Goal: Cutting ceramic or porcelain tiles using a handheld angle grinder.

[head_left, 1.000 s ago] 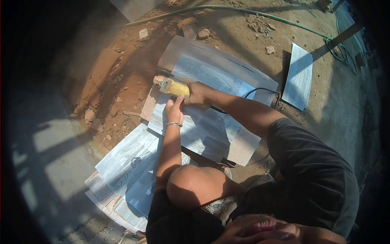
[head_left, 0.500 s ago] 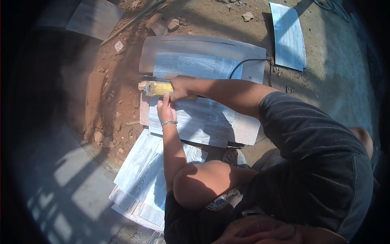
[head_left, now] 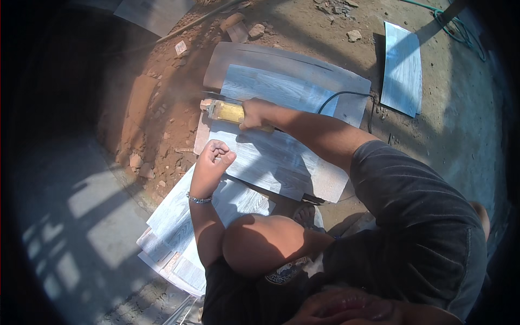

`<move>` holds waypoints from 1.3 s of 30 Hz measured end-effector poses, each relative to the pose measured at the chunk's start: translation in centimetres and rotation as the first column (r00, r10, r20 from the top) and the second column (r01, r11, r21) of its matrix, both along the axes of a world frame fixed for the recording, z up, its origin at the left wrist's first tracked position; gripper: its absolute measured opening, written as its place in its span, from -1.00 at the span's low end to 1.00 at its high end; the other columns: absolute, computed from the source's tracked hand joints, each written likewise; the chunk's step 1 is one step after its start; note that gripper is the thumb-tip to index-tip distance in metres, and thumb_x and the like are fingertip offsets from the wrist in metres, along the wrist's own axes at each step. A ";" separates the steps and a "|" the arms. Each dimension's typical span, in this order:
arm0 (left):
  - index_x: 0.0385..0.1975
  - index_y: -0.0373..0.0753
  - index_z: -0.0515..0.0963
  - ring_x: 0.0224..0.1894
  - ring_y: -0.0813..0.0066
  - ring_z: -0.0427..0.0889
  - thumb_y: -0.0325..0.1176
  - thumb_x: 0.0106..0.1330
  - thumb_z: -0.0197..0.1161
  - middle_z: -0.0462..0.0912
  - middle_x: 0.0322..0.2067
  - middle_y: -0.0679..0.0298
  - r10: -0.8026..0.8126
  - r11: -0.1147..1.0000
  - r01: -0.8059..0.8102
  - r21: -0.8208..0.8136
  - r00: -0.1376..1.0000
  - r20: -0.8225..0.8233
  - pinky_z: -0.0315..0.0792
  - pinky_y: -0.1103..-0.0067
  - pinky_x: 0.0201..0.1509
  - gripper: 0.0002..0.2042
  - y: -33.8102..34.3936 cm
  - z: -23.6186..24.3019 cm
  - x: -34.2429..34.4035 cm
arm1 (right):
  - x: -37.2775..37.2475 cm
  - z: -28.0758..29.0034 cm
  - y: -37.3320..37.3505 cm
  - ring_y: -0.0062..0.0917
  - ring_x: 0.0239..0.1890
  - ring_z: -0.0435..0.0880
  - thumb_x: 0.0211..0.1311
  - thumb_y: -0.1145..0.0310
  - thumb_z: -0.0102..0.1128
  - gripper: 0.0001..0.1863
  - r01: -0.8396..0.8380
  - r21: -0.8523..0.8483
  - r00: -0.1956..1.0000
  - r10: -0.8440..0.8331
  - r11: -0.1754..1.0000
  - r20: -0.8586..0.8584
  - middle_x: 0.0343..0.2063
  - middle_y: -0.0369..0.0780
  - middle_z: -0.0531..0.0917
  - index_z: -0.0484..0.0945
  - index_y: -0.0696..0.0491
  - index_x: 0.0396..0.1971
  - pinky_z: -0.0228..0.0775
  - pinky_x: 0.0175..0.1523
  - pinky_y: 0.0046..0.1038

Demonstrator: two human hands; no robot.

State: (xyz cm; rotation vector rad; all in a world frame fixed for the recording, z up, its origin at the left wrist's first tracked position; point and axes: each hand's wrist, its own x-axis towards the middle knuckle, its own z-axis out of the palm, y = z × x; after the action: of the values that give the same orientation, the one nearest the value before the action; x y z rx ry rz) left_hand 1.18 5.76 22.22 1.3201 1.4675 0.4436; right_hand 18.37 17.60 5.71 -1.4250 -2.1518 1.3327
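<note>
Far left, dust (head_left: 127, 70) is hanging over red soil (head_left: 176, 132). A stack of tiles (head_left: 168, 211) is lying off the lower-left corner of a big slab (head_left: 329, 181). The left hand (head_left: 211, 165) is hovering around that corner; its grip is released, fingers half-curled, nothing showing inside. The grinder (head_left: 230, 112) is lying sideways over the wood-look tile (head_left: 260, 157), its head reaching the slab's left edge. That tile is resting on the slab. The right hand (head_left: 257, 114) is grasping the grinder body. A black cord (head_left: 346, 92) is crossing the slab's right edge. A loose tile (head_left: 402, 70) is lying beyond that edge.

My read: cutting step is running, judging by the dust; not confirming blade contact from here. Next move is probably calling for a firm right grip, grinder held in line, left fingers kept off the head.
</note>
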 end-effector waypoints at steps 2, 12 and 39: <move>-0.27 -0.24 0.46 -0.28 0.43 0.57 -0.09 0.10 0.55 0.57 -0.36 0.30 -0.558 0.828 0.560 0.040 0.829 -0.042 0.47 0.47 -0.12 -0.55 -5.7 7.8 1.9 | -0.1 -0.5 0.3 -0.08 -0.05 0.73 -0.13 0.00 0.48 -0.33 0.032 0.000 0.999 -0.032 0.999 0.000 -0.14 0.09 0.74 0.69 0.21 -0.08 0.54 0.06 -0.22; -0.09 -0.34 0.58 -0.25 0.51 0.60 -0.21 0.56 0.10 0.63 -0.34 0.27 -0.175 0.984 0.139 0.108 0.713 0.679 0.42 0.61 -0.15 -0.72 -14.8 11.5 6.1 | -0.3 0.6 0.4 -0.13 -0.01 0.70 -0.15 0.09 0.46 -0.27 0.004 -0.034 0.999 -0.005 0.999 -0.048 -0.10 0.09 0.72 0.61 0.28 0.03 0.48 0.14 -0.28; -0.22 -0.39 0.48 -0.37 0.37 0.55 -0.06 0.60 -0.15 0.57 -0.44 0.13 0.225 0.972 -0.167 -0.163 0.850 0.476 0.44 0.52 -0.24 -0.55 -6.0 0.5 -4.1 | -1.0 -1.5 0.6 -0.16 -0.12 0.74 -0.12 -0.01 0.47 -0.37 -0.044 0.039 0.996 0.041 0.998 0.075 -0.18 0.04 0.75 0.73 0.22 -0.14 0.53 0.04 -0.23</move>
State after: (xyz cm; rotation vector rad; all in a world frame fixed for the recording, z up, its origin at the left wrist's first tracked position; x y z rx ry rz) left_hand -2.88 -0.21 22.76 0.8767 1.1737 0.7586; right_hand 17.38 18.17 4.17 -1.4430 -2.2550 1.2620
